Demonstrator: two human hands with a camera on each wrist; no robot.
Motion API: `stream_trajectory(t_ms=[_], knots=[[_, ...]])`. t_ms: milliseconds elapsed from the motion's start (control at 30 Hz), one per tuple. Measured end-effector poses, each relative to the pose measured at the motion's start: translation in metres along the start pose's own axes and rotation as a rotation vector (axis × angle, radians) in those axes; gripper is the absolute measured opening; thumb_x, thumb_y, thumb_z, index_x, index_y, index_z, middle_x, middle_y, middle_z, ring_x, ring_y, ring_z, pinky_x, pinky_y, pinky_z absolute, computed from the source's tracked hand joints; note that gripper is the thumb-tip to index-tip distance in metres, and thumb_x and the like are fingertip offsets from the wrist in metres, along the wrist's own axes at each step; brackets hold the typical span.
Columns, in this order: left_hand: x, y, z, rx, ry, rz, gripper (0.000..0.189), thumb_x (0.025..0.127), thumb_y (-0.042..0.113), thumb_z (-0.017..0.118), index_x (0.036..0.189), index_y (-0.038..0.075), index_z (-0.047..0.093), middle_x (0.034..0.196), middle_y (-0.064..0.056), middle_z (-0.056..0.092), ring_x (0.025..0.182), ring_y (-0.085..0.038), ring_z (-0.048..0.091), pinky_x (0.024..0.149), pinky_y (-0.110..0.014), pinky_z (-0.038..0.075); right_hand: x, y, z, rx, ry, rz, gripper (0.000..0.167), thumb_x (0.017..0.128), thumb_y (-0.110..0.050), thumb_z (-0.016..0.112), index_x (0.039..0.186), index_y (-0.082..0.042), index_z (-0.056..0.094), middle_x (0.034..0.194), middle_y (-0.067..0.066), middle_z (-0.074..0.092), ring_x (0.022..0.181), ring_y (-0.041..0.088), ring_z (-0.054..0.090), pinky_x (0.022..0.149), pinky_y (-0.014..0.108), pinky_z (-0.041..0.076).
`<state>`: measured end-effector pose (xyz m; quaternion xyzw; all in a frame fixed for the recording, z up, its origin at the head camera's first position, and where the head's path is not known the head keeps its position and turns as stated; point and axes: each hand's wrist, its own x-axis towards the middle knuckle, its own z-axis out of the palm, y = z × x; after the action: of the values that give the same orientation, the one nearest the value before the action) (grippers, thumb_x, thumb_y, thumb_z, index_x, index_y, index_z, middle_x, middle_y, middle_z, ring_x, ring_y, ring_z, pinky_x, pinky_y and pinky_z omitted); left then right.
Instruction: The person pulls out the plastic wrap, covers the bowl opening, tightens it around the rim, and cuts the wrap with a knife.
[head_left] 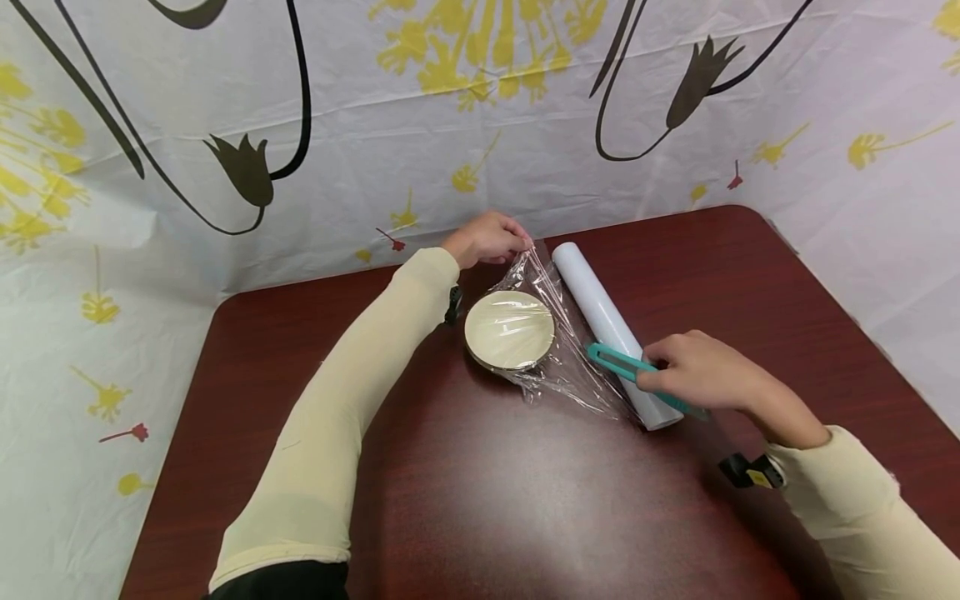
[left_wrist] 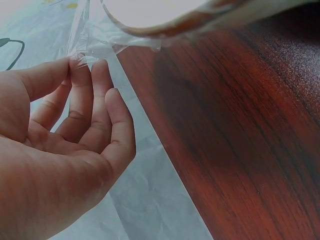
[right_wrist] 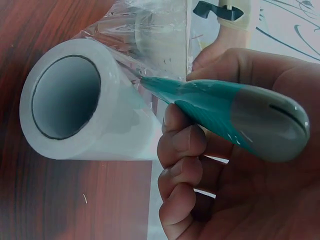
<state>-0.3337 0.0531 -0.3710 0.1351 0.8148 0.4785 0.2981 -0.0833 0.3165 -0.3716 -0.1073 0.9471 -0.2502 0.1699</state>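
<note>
A round bowl (head_left: 510, 332), cream inside with a brown rim, stands near the far side of the table under clear plastic wrap (head_left: 570, 383). The wrap stretches from the bowl toward a thick white roll (head_left: 596, 304) lying to its right. At the far end of the wrap, my left hand (head_left: 491, 239) pinches its bunched edge between thumb and fingers, as the left wrist view also shows. My right hand (head_left: 705, 372) grips a slim teal and grey handheld cutter (right_wrist: 210, 107) over the near part of the roll. The cutter's far tip overlaps the wrap beside the roll.
The dark reddish-brown table (head_left: 465, 500) has rounded corners. A white sheet (head_left: 330, 150) with yellow and dark flower prints hangs close behind its far edge and along the sides. The roll's hollow core (right_wrist: 66, 97) faces the right wrist camera.
</note>
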Motion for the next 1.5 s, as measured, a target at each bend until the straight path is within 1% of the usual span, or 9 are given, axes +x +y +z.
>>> stream_trajectory(t_ms=[167, 433, 567, 633, 733, 967, 1133, 1333, 1500], knots=[[0.0, -0.001, 0.0, -0.007, -0.001, 0.003, 0.016, 0.109, 0.009, 0.069, 0.121, 0.0, 0.076, 0.089, 0.002, 0.07, 0.079, -0.011, 0.067, 0.094, -0.036, 0.057, -0.002, -0.001, 0.001, -0.023, -0.016, -0.007, 0.025, 0.09, -0.019, 0.069, 0.069, -0.021, 0.056, 0.061, -0.008, 0.049, 0.059, 0.01, 0.047, 0.055, 0.027, 0.037], [-0.002, 0.0, -0.001, -0.001, 0.01, 0.013, 0.018, 0.108, 0.01, 0.07, 0.122, 0.0, 0.077, 0.088, 0.002, 0.069, 0.081, -0.012, 0.066, 0.103, -0.043, 0.056, -0.003, -0.002, 0.004, -0.012, -0.054, -0.021, 0.027, 0.089, -0.018, 0.069, 0.068, -0.021, 0.053, 0.058, -0.009, 0.049, 0.054, 0.01, 0.047, 0.052, 0.026, 0.035], [-0.002, 0.0, -0.001, -0.003, 0.011, 0.02, 0.017, 0.109, 0.009, 0.07, 0.121, -0.001, 0.077, 0.088, 0.002, 0.069, 0.084, -0.014, 0.065, 0.098, -0.04, 0.057, -0.002, -0.003, 0.002, -0.015, -0.063, -0.036, 0.029, 0.089, -0.02, 0.071, 0.067, -0.021, 0.052, 0.059, -0.009, 0.048, 0.055, 0.009, 0.045, 0.053, 0.025, 0.034], [-0.003, -0.001, -0.002, -0.009, 0.012, 0.024, 0.018, 0.109, 0.009, 0.069, 0.122, -0.001, 0.076, 0.088, 0.001, 0.068, 0.085, -0.014, 0.065, 0.092, -0.036, 0.057, -0.003, -0.003, 0.001, -0.013, -0.072, -0.046, 0.029, 0.089, -0.02, 0.071, 0.067, -0.021, 0.052, 0.059, -0.009, 0.048, 0.055, 0.008, 0.043, 0.053, 0.025, 0.034], [-0.003, -0.001, -0.002, -0.015, 0.014, 0.026, 0.017, 0.109, 0.008, 0.069, 0.121, -0.001, 0.076, 0.088, 0.001, 0.069, 0.084, -0.014, 0.065, 0.093, -0.036, 0.057, -0.004, -0.002, 0.001, -0.007, -0.084, -0.058, 0.029, 0.089, -0.02, 0.071, 0.067, -0.022, 0.051, 0.06, -0.01, 0.046, 0.054, 0.007, 0.042, 0.053, 0.024, 0.033], [-0.003, -0.003, -0.003, -0.012, 0.017, 0.031, 0.017, 0.109, 0.01, 0.07, 0.12, 0.0, 0.077, 0.089, 0.002, 0.07, 0.081, -0.012, 0.067, 0.102, -0.042, 0.056, -0.011, 0.001, 0.003, -0.024, -0.096, -0.072, 0.029, 0.086, -0.018, 0.07, 0.067, -0.023, 0.049, 0.061, -0.013, 0.042, 0.054, 0.004, 0.036, 0.053, 0.023, 0.029], [-0.001, -0.003, -0.003, -0.009, 0.017, 0.028, 0.019, 0.109, 0.011, 0.07, 0.122, 0.0, 0.077, 0.092, 0.001, 0.07, 0.082, -0.012, 0.067, 0.109, -0.046, 0.055, -0.017, 0.004, 0.004, -0.044, -0.116, -0.091, 0.028, 0.088, -0.019, 0.071, 0.069, -0.024, 0.051, 0.063, -0.013, 0.041, 0.055, 0.003, 0.036, 0.054, 0.023, 0.028], [0.0, -0.003, -0.003, -0.007, 0.013, 0.036, 0.018, 0.108, 0.009, 0.07, 0.12, -0.001, 0.077, 0.092, 0.001, 0.071, 0.081, -0.011, 0.068, 0.109, -0.047, 0.055, -0.024, 0.008, 0.004, -0.037, -0.144, -0.096, 0.027, 0.09, -0.019, 0.074, 0.071, -0.024, 0.054, 0.065, -0.013, 0.041, 0.056, 0.003, 0.037, 0.055, 0.022, 0.029], [-0.001, -0.002, -0.003, -0.006, 0.011, 0.037, 0.017, 0.108, 0.009, 0.07, 0.12, -0.001, 0.077, 0.091, 0.002, 0.07, 0.081, -0.012, 0.067, 0.109, -0.047, 0.054, -0.03, 0.012, 0.003, -0.012, -0.168, -0.109, 0.028, 0.088, -0.017, 0.073, 0.071, -0.025, 0.052, 0.063, -0.016, 0.038, 0.056, 0.001, 0.034, 0.055, 0.021, 0.028]])
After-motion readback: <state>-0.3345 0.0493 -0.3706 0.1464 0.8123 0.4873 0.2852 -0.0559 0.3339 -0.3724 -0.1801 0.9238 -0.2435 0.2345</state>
